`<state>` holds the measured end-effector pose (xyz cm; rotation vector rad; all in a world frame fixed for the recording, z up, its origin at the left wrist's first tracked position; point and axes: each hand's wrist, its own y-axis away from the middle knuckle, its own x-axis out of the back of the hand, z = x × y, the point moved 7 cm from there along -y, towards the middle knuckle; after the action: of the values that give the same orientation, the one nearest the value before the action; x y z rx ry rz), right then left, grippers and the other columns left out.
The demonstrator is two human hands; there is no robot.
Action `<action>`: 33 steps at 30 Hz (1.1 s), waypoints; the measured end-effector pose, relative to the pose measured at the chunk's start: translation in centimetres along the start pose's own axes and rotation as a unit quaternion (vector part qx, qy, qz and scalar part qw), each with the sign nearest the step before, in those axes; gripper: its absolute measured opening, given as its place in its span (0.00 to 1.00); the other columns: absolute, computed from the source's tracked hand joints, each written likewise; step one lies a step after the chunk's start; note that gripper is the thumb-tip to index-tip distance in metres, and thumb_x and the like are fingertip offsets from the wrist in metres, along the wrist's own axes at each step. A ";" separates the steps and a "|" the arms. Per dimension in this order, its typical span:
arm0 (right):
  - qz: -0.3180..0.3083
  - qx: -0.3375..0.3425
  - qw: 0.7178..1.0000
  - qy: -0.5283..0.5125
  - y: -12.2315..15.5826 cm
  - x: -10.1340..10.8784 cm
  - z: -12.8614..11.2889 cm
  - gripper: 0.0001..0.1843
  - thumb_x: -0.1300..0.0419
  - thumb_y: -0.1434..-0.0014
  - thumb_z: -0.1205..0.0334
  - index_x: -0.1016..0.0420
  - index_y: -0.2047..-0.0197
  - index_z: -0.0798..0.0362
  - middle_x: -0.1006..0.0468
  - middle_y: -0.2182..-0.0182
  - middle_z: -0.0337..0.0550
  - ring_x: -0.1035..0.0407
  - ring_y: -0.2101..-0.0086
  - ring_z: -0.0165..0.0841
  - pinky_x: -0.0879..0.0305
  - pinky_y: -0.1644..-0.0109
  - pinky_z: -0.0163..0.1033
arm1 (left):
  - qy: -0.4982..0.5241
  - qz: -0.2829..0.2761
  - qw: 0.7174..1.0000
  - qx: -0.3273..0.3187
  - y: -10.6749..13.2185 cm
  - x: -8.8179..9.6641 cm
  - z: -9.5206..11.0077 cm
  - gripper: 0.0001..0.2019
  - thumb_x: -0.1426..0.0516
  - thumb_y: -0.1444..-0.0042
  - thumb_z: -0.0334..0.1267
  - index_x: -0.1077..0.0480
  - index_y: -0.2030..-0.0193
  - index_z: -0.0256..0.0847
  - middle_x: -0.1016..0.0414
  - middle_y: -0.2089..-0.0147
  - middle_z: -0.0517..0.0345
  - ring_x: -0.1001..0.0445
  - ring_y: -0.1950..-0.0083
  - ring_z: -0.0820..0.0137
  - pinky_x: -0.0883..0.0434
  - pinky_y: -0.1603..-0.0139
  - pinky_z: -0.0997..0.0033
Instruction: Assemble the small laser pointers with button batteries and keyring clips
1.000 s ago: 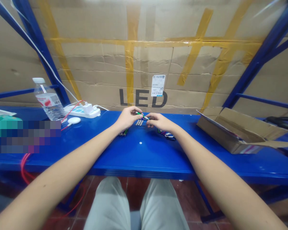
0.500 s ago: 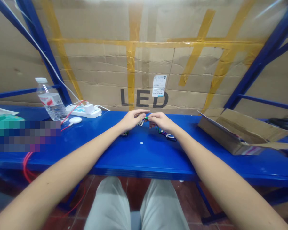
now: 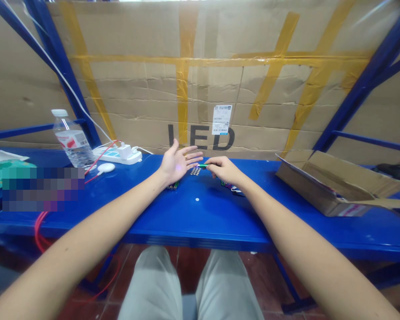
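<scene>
My right hand (image 3: pixel 224 170) pinches a small green metal flashlight (image 3: pixel 203 166), its lit end facing left. A faint violet spot falls on the palm of my left hand (image 3: pixel 179 162), which is open with fingers spread and holds nothing. On the blue table, between and below the hands, lie several small round silver pieces (image 3: pixel 195 171) in rows; they look like button cells. Small green and dark pieces (image 3: pixel 174 186) lie beside my left wrist, partly hidden. Coloured clips or loops (image 3: pixel 233 189), partly covered by my right wrist, rest on the table.
An open cardboard box (image 3: pixel 323 195) stands at the right of the blue table (image 3: pixel 200 222). To the left are a water bottle (image 3: pixel 74 142), a white power strip (image 3: pixel 115 154), a white round device (image 3: pixel 106 168) and red cables (image 3: pixel 40 226). A large cardboard panel (image 3: pixel 146 98) closes the back.
My left hand has moved away from the flashlight and turned palm up with fingers spread. The flashlight stays in my right hand, and a violet glow now shows at its tip.
</scene>
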<state>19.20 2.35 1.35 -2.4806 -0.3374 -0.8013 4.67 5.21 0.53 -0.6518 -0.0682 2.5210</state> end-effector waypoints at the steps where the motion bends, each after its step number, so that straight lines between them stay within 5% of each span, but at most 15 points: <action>1: 0.003 0.002 1.000 0.003 0.0 0.1 -0.1 0.14 0.47 0.43 0.60 0.22 0.66 0.57 0.31 0.81 0.36 0.37 0.77 0.30 0.42 0.69 0.37 | -0.001 -0.001 1.000 0.001 0.0 0.0 0.0 0.41 0.61 0.38 0.67 0.36 0.35 0.33 0.28 0.39 0.35 0.31 0.35 0.49 0.38 0.34 0.49; 33: 0.018 0.016 1.000 0.009 0.0 0.3 -0.7 0.16 0.45 0.44 0.60 0.19 0.62 0.59 0.26 0.77 0.40 0.34 0.72 0.32 0.40 0.65 0.38 | -0.035 -0.016 0.999 0.011 0.1 0.0 -0.3 0.40 0.60 0.38 0.67 0.33 0.38 0.34 0.26 0.41 0.36 0.29 0.38 0.50 0.32 0.41 0.53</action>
<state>19.08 2.02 2.03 -2.4426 -0.2965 -0.7967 4.77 5.07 0.30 -0.5506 -0.0758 2.5103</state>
